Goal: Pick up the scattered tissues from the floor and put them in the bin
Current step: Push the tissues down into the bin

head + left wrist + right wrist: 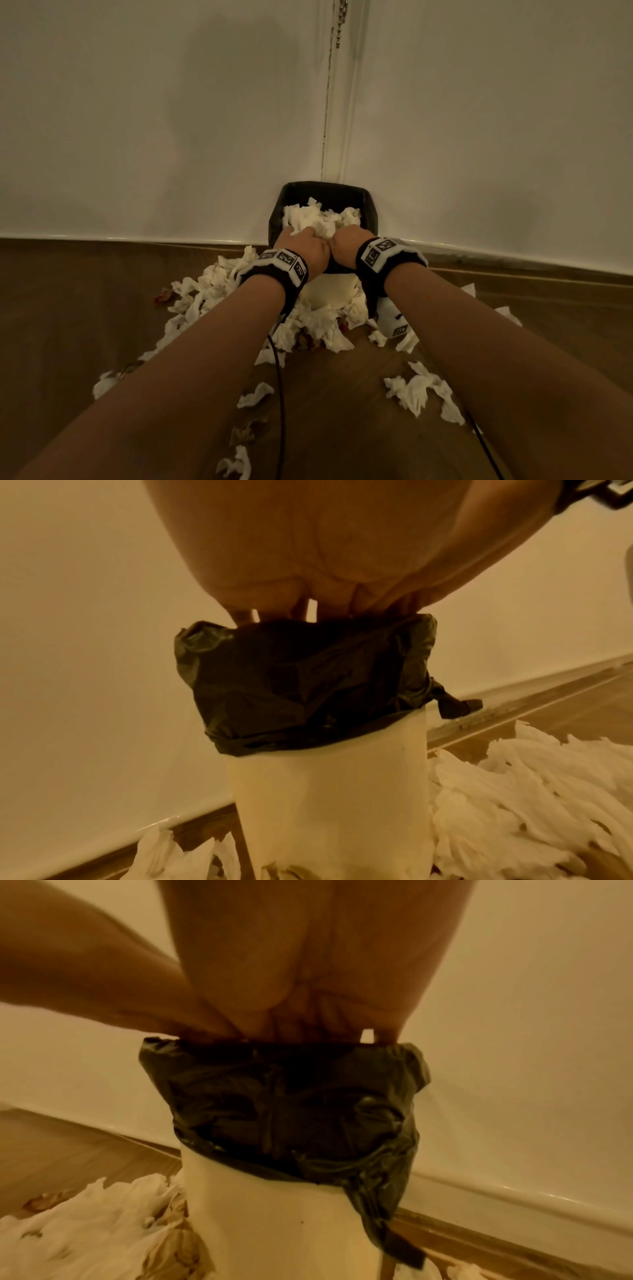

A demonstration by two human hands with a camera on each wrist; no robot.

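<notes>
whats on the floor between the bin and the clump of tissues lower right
In the head view, the floor between the bin and that clump of tissues holds more crumpled tissues, heaped against the bin's base, then bare wood.

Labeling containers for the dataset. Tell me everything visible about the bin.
The bin is a small cream, smooth-walled container that looks like plastic, standing upright on the wooden floor against the white wall. A crinkled black liner bag is folded over its rim. White tissues pile up to its top. The left hand and right hand reach into its opening, into the tissues. More tissues lie around its base.
</notes>
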